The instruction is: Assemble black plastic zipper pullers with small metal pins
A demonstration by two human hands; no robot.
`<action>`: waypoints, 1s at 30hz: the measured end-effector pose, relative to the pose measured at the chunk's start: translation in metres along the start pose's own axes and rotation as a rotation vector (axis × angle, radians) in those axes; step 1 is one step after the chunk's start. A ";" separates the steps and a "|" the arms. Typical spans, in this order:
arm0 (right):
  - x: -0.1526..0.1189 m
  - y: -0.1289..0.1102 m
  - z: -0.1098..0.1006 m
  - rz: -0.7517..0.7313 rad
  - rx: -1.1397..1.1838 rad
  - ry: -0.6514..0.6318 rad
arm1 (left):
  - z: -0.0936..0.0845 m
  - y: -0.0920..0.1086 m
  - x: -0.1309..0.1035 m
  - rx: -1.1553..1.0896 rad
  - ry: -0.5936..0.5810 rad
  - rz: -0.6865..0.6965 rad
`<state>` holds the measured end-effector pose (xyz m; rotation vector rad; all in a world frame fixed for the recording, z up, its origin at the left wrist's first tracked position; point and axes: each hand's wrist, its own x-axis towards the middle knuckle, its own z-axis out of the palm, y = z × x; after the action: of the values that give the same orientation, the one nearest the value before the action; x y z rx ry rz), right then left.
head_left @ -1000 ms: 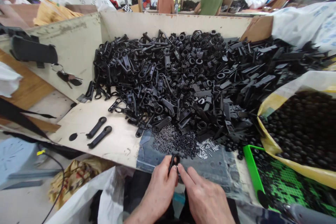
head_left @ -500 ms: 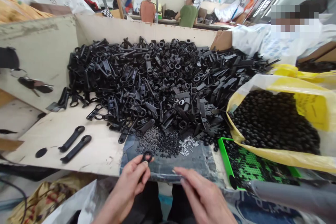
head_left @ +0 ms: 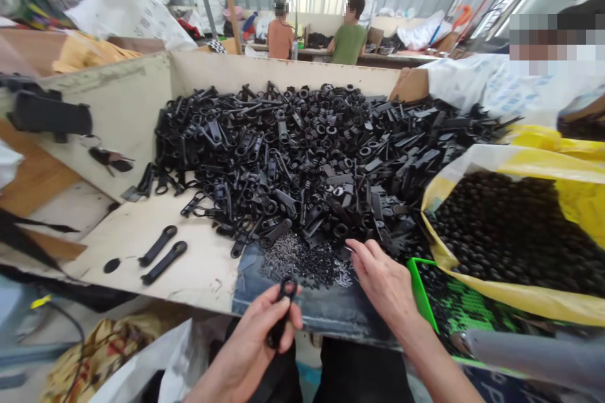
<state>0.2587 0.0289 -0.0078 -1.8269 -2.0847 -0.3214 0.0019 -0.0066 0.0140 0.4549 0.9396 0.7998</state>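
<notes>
- Left hand (head_left: 258, 343), nearest the camera at the bottom centre: fingers are clamped on a black plastic ring-ended lever part (head_left: 282, 312), held upright, its ring end level with the near edge of the worktop.
- Right hand (head_left: 385, 283), further forward and to the right: fingers are spread apart, palm down, the tips resting at the near edge of the heap; nothing is seen gripped.
- A patch of blue denim cloth (head_left: 331, 305) is laid over the near edge of the pale wooden worktop (head_left: 142, 227), between the two hands.
- On the cloth, a small mound of tiny dark pins and pellets (head_left: 302, 261) is noted, just left of the right hand.
- A green plastic perforated tray (head_left: 416, 283) sits just right of the right hand; its contents cannot be made out clearly.
- Two loose black lever parts (head_left: 161, 253) lie side by side on the bare worktop, well left of the hands.
- A large heap of black plastic lever parts and rings (head_left: 302, 151) fills the middle of the worktop.
- To the right, a yellow plastic sack of small black beads (head_left: 515, 227) is open beside the heap.
- At far right, a white patterned sleeve (head_left: 477, 85) of another person is seen at the heap's far edge.
- Far behind, two seated people (head_left: 316, 34) are at another bench.
</notes>
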 end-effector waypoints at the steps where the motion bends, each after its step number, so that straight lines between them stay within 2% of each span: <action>1: 0.002 0.001 0.002 -0.005 0.006 0.011 | 0.002 0.001 -0.001 -0.006 -0.035 -0.003; 5: 0.005 0.004 -0.006 -0.036 0.027 0.097 | 0.000 0.002 0.000 -0.083 -0.071 -0.006; 7: 0.002 0.005 -0.015 -0.004 0.074 0.142 | -0.003 0.001 0.001 -0.082 -0.047 0.015; 9: -0.004 0.002 -0.024 0.061 0.189 0.135 | -0.003 0.001 0.002 -0.064 -0.022 0.041; 13: -0.021 -0.018 -0.034 0.272 0.643 -0.026 | 0.003 0.000 0.001 -0.029 0.031 0.082; 16: -0.035 -0.052 -0.034 0.494 1.156 -0.221 | 0.010 -0.002 0.000 -0.051 0.079 0.115; 18: -0.043 -0.077 -0.030 0.572 1.407 -0.317 | 0.014 -0.005 -0.001 -0.116 0.096 0.110; 22: -0.054 -0.110 -0.018 0.667 1.539 -0.287 | 0.017 -0.010 -0.002 -0.156 0.061 0.156; 25: -0.057 -0.113 -0.010 0.666 1.550 -0.308 | 0.018 -0.013 -0.003 -0.145 0.044 0.180; 30: -0.058 -0.115 -0.006 0.722 1.546 -0.258 | 0.023 -0.019 -0.004 -0.109 0.074 0.234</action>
<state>0.1521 -0.0429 -0.0195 -1.3199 -0.8942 1.3405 0.0279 -0.0221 0.0157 0.4474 0.9159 1.0809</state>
